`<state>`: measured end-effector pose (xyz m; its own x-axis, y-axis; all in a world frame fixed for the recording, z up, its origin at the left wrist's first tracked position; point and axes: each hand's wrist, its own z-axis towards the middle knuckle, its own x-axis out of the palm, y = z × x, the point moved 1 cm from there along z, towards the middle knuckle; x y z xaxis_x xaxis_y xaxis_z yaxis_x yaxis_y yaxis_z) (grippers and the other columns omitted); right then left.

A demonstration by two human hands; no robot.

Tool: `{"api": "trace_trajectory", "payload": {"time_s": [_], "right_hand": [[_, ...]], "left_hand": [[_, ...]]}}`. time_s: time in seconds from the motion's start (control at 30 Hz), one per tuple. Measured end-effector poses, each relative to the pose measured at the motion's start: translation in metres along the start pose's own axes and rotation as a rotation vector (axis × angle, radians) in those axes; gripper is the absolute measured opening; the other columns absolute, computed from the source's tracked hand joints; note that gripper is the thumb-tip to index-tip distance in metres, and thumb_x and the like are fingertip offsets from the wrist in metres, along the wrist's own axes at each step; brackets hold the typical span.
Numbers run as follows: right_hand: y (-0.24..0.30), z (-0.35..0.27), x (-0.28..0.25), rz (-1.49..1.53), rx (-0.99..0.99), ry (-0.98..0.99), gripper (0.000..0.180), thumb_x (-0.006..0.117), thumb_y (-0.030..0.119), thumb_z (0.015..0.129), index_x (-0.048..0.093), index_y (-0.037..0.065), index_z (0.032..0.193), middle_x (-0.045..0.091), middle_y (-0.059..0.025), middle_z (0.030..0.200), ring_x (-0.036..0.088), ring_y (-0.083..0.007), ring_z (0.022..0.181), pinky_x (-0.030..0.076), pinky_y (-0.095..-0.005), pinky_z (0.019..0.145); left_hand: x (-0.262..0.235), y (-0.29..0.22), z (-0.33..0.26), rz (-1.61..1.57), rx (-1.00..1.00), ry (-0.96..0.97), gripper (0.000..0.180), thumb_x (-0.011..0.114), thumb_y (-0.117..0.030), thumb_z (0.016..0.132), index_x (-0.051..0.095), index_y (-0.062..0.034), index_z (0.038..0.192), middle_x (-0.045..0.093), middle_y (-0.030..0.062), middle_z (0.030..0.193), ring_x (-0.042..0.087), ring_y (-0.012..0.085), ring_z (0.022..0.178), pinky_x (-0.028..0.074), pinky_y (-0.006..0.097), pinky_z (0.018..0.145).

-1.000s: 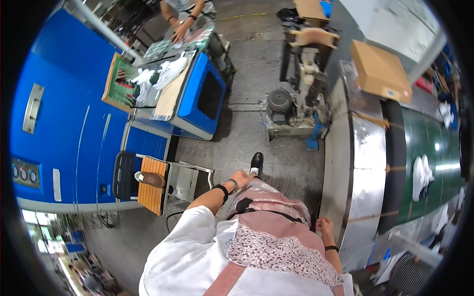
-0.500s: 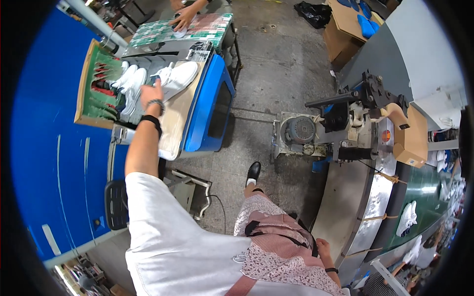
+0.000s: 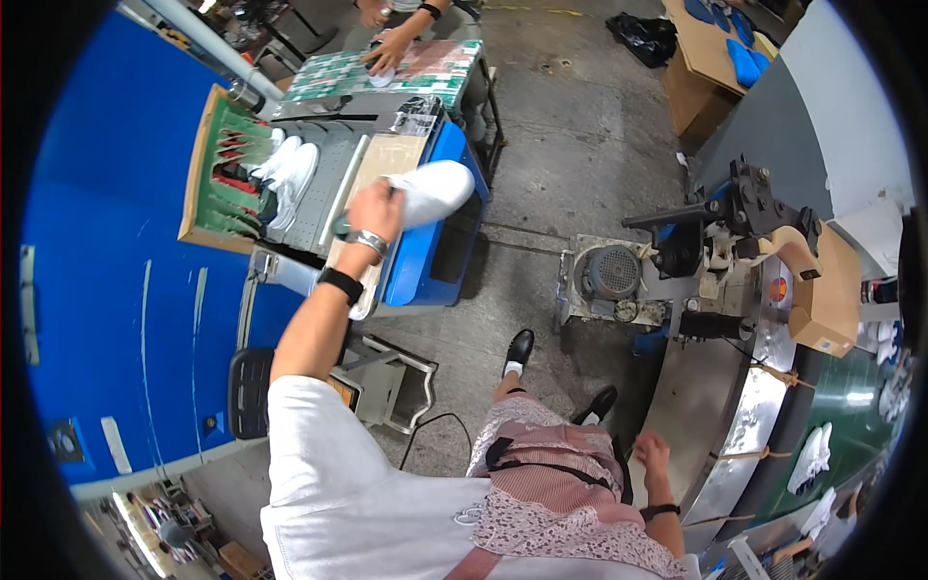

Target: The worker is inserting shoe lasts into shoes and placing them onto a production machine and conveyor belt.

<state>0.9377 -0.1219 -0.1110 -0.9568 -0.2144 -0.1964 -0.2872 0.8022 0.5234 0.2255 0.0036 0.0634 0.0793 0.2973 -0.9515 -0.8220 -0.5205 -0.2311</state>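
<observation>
My left hand [image 3: 375, 213] grips a white sneaker [image 3: 435, 191] by its heel end, and the toe points to the right. The shoe is up off the light board [image 3: 387, 155] on the blue-sided machine [image 3: 416, 275]. More white sneakers [image 3: 293, 184] sit on the grey perforated surface left of it, beside a green-lined wooden-framed rack [image 3: 224, 184]. My right hand [image 3: 653, 454] hangs low by my apron, near the metal edge of the conveyor. Its fingers are loosely bent and apart, and I see nothing in them.
Another person's hands [image 3: 390, 48] work on a shoe at the green-and-white patterned table [image 3: 324, 72]. A motorised machine [image 3: 614, 271] stands to the right on the floor. Beyond it, a green conveyor [image 3: 778, 498] carries white shoes. A metal-framed stool [image 3: 411, 387] stands near my left side.
My left hand has lifted the white sneaker from the board and brought it to the right. My right hand has risen a little, and the view has shifted slightly.
</observation>
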Motion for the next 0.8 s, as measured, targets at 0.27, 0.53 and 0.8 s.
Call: {"api": "trace_trajectory", "payload": {"time_s": [0.27,0.53,0.8], "right_hand": [[0.17,-0.034,0.062,1.069,0.244,0.981,0.092,0.037,0.077,0.092,0.034,0.008,0.154,0.044,-0.017,0.152,0.046,-0.0435,0.136,0.036,-0.0696,0.107],[0.168,-0.091,-0.073,1.161,-0.233,0.723,0.067,0.041,0.055,0.098,0.049,0.006,0.143,0.064,-0.0151,0.127,0.066,-0.0301,0.108,0.055,-0.0445,0.095],[0.172,-0.098,-0.117,1.189,-0.387,0.584,0.057,0.053,0.044,0.098,0.054,0.001,0.135,0.069,-0.0136,0.118,0.07,-0.0241,0.099,0.058,-0.0375,0.088]], "left_hand": [[-0.068,-0.277,-0.2,-0.563,0.689,0.287,0.035,0.071,-0.023,0.087,0.049,-0.0014,0.07,0.048,0.0175,0.066,0.051,0.0393,0.061,0.04,0.044,0.054],[-0.087,-0.437,-0.342,-0.721,1.065,0.1,0.023,0.074,-0.012,0.056,0.055,-0.0062,0.068,0.045,0.0063,0.073,0.05,0.024,0.061,0.04,0.037,0.05],[-0.065,-0.451,-0.35,-0.845,1.054,0.143,0.022,0.074,-0.006,0.064,0.062,-0.0021,0.083,0.064,0.0114,0.093,0.058,0.0272,0.071,0.047,0.036,0.06]]}}
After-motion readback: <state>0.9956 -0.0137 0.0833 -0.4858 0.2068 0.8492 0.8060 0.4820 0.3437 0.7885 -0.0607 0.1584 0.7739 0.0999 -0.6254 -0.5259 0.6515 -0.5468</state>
